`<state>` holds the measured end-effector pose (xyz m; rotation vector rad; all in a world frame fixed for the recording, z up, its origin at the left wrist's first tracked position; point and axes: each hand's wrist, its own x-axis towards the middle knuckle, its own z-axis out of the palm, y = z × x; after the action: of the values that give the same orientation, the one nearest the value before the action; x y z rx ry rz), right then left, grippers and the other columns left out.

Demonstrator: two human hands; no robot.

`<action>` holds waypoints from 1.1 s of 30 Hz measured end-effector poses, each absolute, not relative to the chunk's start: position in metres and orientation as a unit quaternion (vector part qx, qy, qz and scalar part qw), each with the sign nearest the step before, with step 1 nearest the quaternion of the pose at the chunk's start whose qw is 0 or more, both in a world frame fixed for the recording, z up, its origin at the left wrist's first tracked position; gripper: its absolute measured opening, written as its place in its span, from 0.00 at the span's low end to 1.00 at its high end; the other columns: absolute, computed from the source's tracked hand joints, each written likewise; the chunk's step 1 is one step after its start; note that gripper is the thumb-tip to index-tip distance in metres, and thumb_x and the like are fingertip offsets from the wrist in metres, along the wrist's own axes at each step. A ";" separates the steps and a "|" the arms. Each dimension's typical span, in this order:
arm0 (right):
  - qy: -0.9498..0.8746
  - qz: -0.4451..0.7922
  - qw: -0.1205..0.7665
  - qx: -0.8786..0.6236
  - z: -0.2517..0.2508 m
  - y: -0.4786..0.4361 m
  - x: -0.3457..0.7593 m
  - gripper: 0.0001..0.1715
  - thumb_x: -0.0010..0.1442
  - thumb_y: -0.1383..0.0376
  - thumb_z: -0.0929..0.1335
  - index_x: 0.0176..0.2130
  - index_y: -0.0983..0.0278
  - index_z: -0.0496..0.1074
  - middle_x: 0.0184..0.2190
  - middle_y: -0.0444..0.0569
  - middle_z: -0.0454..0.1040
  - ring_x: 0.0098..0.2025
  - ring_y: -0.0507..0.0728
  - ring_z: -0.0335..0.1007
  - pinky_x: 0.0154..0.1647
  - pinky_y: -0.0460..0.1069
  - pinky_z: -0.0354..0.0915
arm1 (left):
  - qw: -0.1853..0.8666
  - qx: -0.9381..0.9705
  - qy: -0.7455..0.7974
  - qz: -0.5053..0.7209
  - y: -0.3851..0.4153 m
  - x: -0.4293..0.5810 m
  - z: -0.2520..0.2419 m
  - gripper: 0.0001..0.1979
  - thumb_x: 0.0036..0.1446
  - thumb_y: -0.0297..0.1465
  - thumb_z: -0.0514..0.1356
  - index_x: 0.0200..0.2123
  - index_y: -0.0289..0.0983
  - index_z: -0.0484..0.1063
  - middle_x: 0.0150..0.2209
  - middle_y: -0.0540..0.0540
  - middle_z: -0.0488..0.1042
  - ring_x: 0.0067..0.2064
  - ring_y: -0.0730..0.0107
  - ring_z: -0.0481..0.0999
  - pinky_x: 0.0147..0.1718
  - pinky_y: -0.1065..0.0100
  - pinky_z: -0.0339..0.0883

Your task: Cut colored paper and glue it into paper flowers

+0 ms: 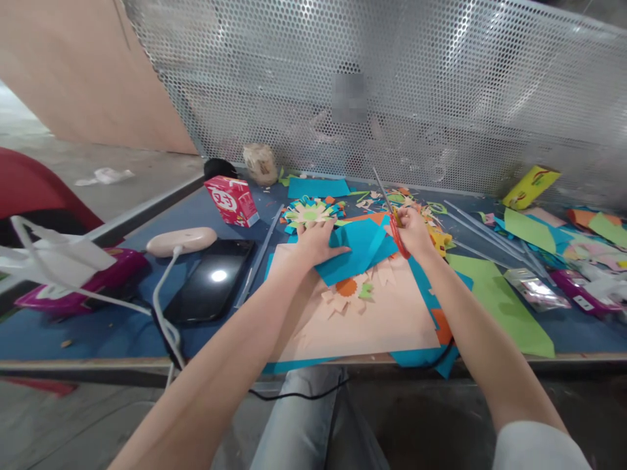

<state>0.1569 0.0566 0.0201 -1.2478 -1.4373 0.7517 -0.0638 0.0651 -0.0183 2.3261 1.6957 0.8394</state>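
**Scissors at the blue paper**

On the blue surface [578, 329] lies a large peach sheet [392, 320], and on its far part a folded blue paper [357, 251], between the two hands. Its long axis goes from low left to high right.

The left hand [318, 240] lies on the left end of the paper with the thumb on top. Whether the fingers curl under it, I cannot tell. The right hand [415, 234] is clenched around the red handles of the scissors [386, 202], at the right edge of the paper. The scissors' long axis goes away from the person, and the tips point to the perforated metal wall, leaning a little left.

In my judgement a clean cut needs the paper held taut and turned into the blades, with the left fingers well away from them.
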 end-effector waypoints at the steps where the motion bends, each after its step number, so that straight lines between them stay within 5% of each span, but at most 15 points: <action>1: -0.589 0.329 0.520 -0.524 0.022 0.056 0.157 0.27 0.33 0.57 0.73 0.29 0.60 0.56 0.18 0.34 0.64 0.19 0.49 0.62 0.21 0.46 0.59 | 0.075 0.773 0.561 0.288 0.065 -0.063 -0.018 0.35 0.38 0.43 0.66 0.51 0.39 0.65 0.45 0.35 0.72 0.53 0.38 0.64 0.52 0.40 0.47; 7: -0.555 0.356 0.553 -0.510 0.030 0.053 0.157 0.28 0.35 0.57 0.73 0.31 0.60 0.55 0.19 0.34 0.64 0.19 0.49 0.64 0.20 0.46 0.60 | 0.192 0.751 0.480 0.410 0.074 -0.065 -0.012 0.17 0.43 0.29 0.62 0.41 0.40 0.71 0.29 0.46 0.74 0.34 0.62 0.73 0.39 0.61 0.66; 13: -0.534 0.324 0.637 -0.452 0.039 0.046 0.158 0.22 0.43 0.60 0.69 0.30 0.58 0.51 0.19 0.34 0.59 0.17 0.47 0.60 0.20 0.46 0.60 | 0.230 0.622 0.460 0.590 0.077 -0.073 0.002 0.05 0.49 0.32 0.59 0.29 0.37 0.72 0.31 0.47 0.74 0.30 0.72 0.71 0.31 0.72 0.66; 23: -0.518 0.389 0.680 -0.343 0.037 0.053 0.169 0.21 0.42 0.63 0.72 0.28 0.59 0.55 0.18 0.33 0.59 0.15 0.45 0.58 0.15 0.43 0.56 | 0.111 0.371 0.527 0.757 0.095 -0.097 -0.010 0.05 0.57 0.28 0.52 0.37 0.35 0.63 0.36 0.46 0.70 0.41 0.72 0.72 0.45 0.69 0.64; 33: -0.653 0.402 0.458 -0.449 0.025 0.066 0.203 0.27 0.30 0.69 0.76 0.28 0.61 0.59 0.21 0.36 0.66 0.20 0.48 0.63 0.21 0.45 0.61 | 0.125 0.350 0.560 0.740 0.102 -0.099 -0.019 0.05 0.54 0.26 0.54 0.36 0.36 0.60 0.36 0.46 0.69 0.41 0.71 0.71 0.46 0.67 0.63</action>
<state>0.2026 0.0663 0.0250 -1.1071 -1.6100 0.9901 -0.0991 0.1015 -0.0185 1.0204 1.6313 2.1571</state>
